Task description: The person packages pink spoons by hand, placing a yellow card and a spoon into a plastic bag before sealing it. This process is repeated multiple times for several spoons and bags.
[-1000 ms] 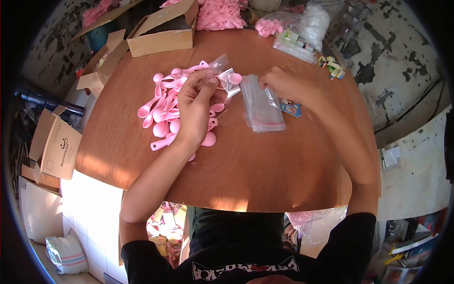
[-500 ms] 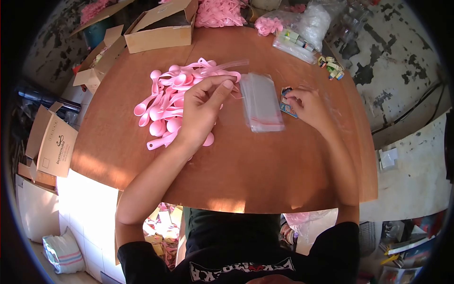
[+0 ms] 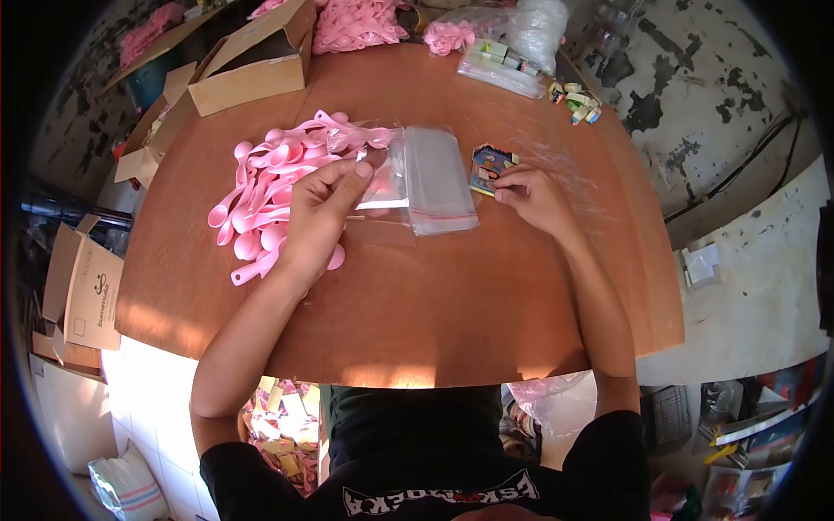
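My left hand (image 3: 323, 204) is closed, thumb and forefinger pinching the edge of a clear plastic bag (image 3: 388, 184) that catches the light. Beneath and beyond it lies a heap of pink plastic spoons (image 3: 276, 187), partly covered by my hand and forearm. A flat stack of clear resealable bags (image 3: 441, 184) sits just right of the held bag. Further right, a small stack of colourful printed cards (image 3: 489, 165) lies on the table. My right hand (image 3: 537, 198) has its thumb and fingertips closed at the lower right edge of the cards.
The brown table (image 3: 373, 304) has a curved far edge. An open cardboard box (image 3: 252, 82) and a bag of pink items (image 3: 360, 26) stand at the back. Packed small boxes (image 3: 499, 69) and loose ones (image 3: 578, 104) lie at the back right. Another carton (image 3: 91, 282) is at left.
The view has shifted, so the table things appear further left. The bag in my left hand now spreads out flatter and shinier. My right fingers have moved to the cards' lower edge, uncovering more print.
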Demonstrator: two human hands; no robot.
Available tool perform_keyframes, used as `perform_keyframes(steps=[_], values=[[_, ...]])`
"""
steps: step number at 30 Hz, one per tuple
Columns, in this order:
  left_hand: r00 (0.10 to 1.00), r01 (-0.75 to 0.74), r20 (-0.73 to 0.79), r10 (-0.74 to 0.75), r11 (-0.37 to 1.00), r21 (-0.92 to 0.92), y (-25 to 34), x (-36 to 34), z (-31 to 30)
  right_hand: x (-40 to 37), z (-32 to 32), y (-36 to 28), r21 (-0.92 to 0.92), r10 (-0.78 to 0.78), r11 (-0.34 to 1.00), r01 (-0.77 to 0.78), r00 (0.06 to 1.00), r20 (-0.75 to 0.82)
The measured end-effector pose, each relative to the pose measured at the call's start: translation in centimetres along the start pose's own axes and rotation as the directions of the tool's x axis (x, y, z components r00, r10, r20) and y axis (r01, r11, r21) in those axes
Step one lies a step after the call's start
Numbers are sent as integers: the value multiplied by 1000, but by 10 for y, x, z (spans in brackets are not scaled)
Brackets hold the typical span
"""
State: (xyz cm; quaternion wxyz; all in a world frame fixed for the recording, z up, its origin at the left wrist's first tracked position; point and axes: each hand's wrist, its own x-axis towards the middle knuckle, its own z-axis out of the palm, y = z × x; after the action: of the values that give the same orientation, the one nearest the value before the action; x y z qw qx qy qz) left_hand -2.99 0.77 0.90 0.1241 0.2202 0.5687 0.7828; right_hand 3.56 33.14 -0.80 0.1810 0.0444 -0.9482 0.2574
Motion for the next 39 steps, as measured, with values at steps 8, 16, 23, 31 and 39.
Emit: perform_keyframes(steps=[8, 16, 23, 31, 39], values=[[998, 28, 46, -33, 994, 106, 0, -4, 3, 2, -33, -30, 394, 215, 919, 10, 827, -520], [972, 98, 191, -133, 978, 186, -3, -8, 6, 2, -44, -125, 593, 110, 780, 200, 889, -445], [961, 2, 269, -65, 974, 226, -4, -11, 9, 20, -17, -126, 596, 24, 758, 264, 902, -431], [961, -55, 274, -22, 961, 271, 4, -13, 12, 17, -14, -123, 511, -66, 835, 205, 959, -275], [949, -21, 310, -64, 964, 263, 8, -13, 13, 13, -14, -142, 425, -380, 839, 340, 925, 11]])
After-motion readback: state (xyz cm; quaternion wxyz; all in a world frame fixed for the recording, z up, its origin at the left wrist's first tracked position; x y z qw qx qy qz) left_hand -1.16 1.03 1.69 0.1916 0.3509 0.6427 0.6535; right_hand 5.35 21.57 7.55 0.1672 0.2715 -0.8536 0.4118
